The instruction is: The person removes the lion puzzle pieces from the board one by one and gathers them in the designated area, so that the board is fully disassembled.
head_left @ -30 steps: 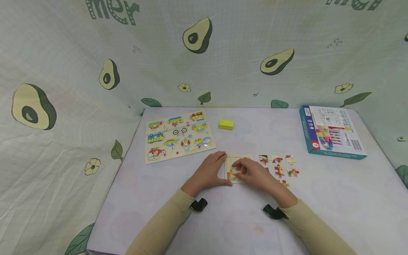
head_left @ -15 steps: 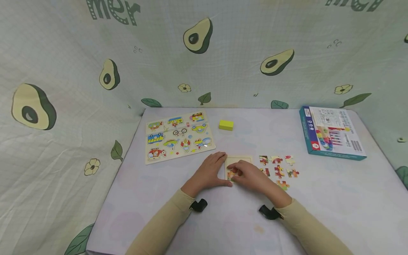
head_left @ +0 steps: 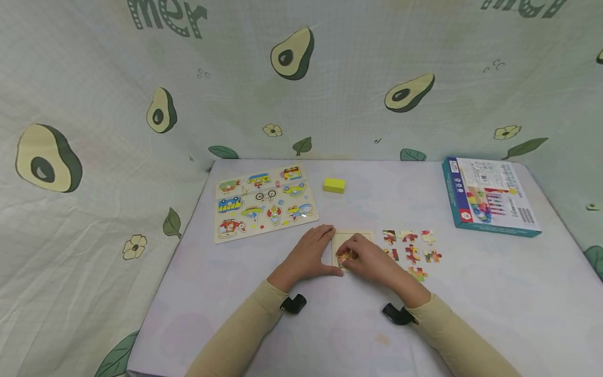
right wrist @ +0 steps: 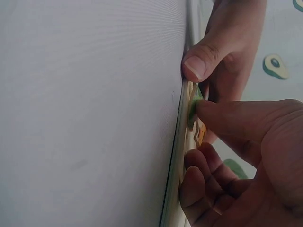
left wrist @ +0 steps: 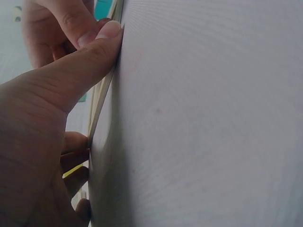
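A small square wooden puzzle tray [head_left: 343, 236] lies flat in front of me. My left hand [head_left: 308, 255] spreads along its left side, with the thumb on the front edge and the fingers near the far left corner. Over the tray's near left part, my right hand [head_left: 374, 262] pinches a jigsaw piece [right wrist: 193, 108], showing green beneath the thumb in the right wrist view. The fingers cover much of this area, so how the piece sits cannot be made out. Several loose jigsaw pieces [head_left: 412, 254] lie to the right of the tray in rows.
Behind the left hand lies a vehicle puzzle board [head_left: 278, 222]. A yellow block [head_left: 334, 185] stands near the far edge, and a flat box [head_left: 494, 196] is at the far right. An avocado-print cloth [head_left: 339, 110] hangs behind the table.
My right hand has moved left and slightly toward me over the tray, its fingers closing in at the near left corner. The left hand stays in place.
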The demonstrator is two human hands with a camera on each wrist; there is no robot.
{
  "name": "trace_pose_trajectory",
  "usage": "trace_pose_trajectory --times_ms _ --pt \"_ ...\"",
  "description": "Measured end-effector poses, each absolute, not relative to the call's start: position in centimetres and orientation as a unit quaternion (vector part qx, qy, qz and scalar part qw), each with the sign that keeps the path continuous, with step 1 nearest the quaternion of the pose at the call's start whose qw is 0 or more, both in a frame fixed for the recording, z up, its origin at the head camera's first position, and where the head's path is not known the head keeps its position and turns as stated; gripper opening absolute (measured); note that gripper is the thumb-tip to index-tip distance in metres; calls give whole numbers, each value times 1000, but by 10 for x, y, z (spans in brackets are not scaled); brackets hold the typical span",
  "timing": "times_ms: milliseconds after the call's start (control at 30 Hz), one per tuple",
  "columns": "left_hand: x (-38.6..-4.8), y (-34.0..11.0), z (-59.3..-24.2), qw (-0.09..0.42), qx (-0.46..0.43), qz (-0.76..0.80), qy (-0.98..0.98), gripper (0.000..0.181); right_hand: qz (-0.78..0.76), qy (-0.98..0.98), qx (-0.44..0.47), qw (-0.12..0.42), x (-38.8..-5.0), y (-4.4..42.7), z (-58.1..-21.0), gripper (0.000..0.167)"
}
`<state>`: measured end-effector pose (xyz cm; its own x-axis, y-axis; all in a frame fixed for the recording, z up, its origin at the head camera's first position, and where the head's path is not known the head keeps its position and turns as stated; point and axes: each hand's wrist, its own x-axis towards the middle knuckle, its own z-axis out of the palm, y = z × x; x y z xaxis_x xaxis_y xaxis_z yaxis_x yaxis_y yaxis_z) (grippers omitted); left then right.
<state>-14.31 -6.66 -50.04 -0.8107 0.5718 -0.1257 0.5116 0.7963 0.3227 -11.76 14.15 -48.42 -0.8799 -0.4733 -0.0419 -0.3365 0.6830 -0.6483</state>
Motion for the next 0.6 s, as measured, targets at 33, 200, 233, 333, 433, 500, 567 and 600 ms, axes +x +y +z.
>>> trace_pose_trajectory --times_ms 33,200,233,333,433,500,567,600 --pt "-143 -66 -500 109 288 138 941 113 -331 911 -223 102 -117 142 -484 16" --pt "-143 -67 -500 110 287 143 941 113 -335 908 -234 95 -116 143 -484 14" --pt "-143 -67 -500 110 287 144 941 113 -335 907 -236 95 -116 143 -484 13" --pt "-143 -67 -500 110 287 143 941 113 -341 904 -236 102 -116 144 -483 12" --pt "-144 -66 -502 108 289 137 941 113 -347 902 -234 109 -116 145 -484 12" --pt "-144 -66 -502 106 289 135 942 113 -351 900 -234 111 -115 146 -484 13" --pt "-144 -66 -503 107 289 135 942 113 -354 898 -235 111 -115 147 -485 13" --pt "-144 -66 -503 107 289 135 942 113 -356 898 -236 110 -114 148 -485 13"
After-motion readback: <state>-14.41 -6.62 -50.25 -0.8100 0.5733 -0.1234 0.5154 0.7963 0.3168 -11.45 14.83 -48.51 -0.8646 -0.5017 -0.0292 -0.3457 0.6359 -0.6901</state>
